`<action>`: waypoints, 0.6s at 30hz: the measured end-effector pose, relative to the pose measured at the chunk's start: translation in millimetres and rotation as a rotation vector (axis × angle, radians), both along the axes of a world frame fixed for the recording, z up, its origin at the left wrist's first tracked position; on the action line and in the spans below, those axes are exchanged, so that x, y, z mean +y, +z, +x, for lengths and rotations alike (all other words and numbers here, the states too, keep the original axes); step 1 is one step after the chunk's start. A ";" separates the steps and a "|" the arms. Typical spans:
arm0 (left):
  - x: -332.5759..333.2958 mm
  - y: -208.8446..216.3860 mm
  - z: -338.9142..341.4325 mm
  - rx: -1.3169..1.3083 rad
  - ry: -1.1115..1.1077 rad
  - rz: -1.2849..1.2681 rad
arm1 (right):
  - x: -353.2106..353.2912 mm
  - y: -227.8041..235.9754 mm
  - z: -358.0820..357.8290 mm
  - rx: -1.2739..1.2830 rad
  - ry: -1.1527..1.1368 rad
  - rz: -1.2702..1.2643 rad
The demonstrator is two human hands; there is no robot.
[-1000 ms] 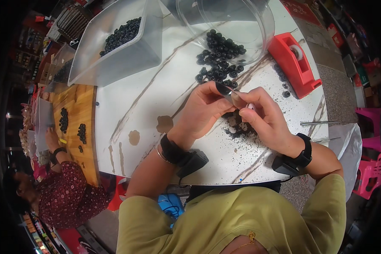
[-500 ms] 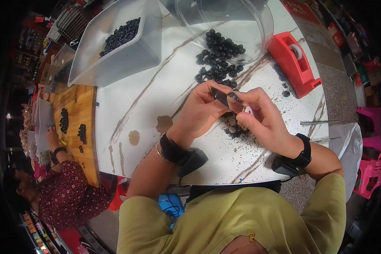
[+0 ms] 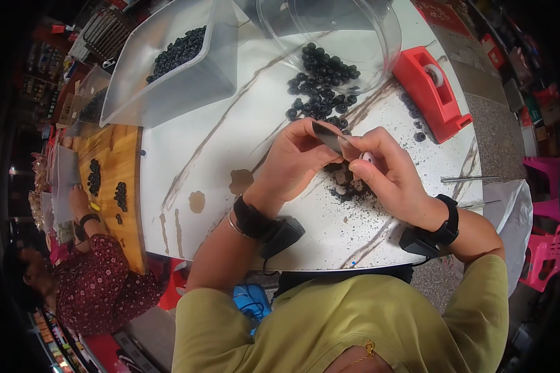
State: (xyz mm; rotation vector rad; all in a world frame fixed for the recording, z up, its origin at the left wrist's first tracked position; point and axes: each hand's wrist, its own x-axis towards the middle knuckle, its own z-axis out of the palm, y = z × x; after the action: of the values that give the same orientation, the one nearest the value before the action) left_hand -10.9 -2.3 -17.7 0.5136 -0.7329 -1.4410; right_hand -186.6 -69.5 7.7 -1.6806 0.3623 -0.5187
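Note:
Both my hands meet over the near middle of the table. My right hand (image 3: 389,177) is closed on a small knife (image 3: 327,137), its grey blade pointing to the upper left and a bit of white handle showing between the fingers. Around the blade, my left hand (image 3: 292,158) has its fingers bent in; what they pinch is hidden. Dark shavings (image 3: 354,194) and pale crumbs are scattered beneath the hands. Just beyond lies a heap of black beads (image 3: 320,93), each round and some showing a hole, partly inside a clear plastic tub (image 3: 389,37).
A translucent bin (image 3: 174,102) with many black beads stands at the far left. A red tape dispenser (image 3: 429,93) sits right, near a metal rod (image 3: 470,179). At left, a co-worker's hand (image 3: 78,202) is over a wooden board (image 3: 130,186) with small bead piles.
The knife blade has turned, showing a paler grey face. A dark round piece seen by my right fingers is now out of sight. The co-worker's hand shifted slightly.

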 end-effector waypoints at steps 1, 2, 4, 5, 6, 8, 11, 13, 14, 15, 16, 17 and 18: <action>0.2 0.3 0.1 0.019 -0.003 0.005 | 0.4 -1.0 0.2 -0.001 0.001 0.000; 0.2 0.9 0.2 0.018 -0.003 0.005 | 1.3 -1.8 0.2 0.005 -0.002 -0.003; -0.3 2.3 1.1 -0.023 0.003 -0.032 | 3.6 -0.3 0.5 0.011 -0.003 -0.007; -0.7 0.6 2.3 -0.024 0.004 -0.031 | 5.6 2.5 0.8 0.004 0.008 0.019; -1.2 -1.9 3.3 -0.010 0.003 -0.031 | 7.2 4.6 0.9 -0.001 0.016 0.045; -0.8 -0.9 3.3 0.005 0.002 -0.030 | 7.7 2.4 2.9 -0.055 0.003 0.031; 0.7 6.3 -1.5 -0.142 -0.021 0.104 | 3.5 1.4 5.5 -0.121 -0.032 0.097; 2.9 5.6 -6.6 -0.161 -0.094 0.076 | -0.6 1.0 6.1 -0.133 -0.051 0.175; 3.3 4.6 -5.1 -0.141 -0.110 0.098 | -3.6 -0.6 4.5 -0.104 -0.009 0.169; 3.6 5.1 -3.1 -0.142 -0.108 0.100 | -5.6 -1.8 4.2 -0.077 0.033 0.163; 4.0 5.8 -0.6 -0.119 -0.138 0.086 | -5.7 -3.2 6.0 -0.077 0.035 0.164; 4.8 6.8 2.2 -0.096 -0.168 0.071 | -5.3 -4.9 8.3 -0.091 0.015 0.176; 4.4 9.8 4.9 -0.095 -0.169 0.071 | -5.6 -6.1 9.2 -0.103 -0.009 0.187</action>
State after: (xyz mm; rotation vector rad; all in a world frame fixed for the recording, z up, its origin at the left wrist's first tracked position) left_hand -6.0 2.1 -7.9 0.5892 -0.8184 -1.6132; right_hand -177.4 -75.1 1.6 -1.4669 0.3333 -0.5588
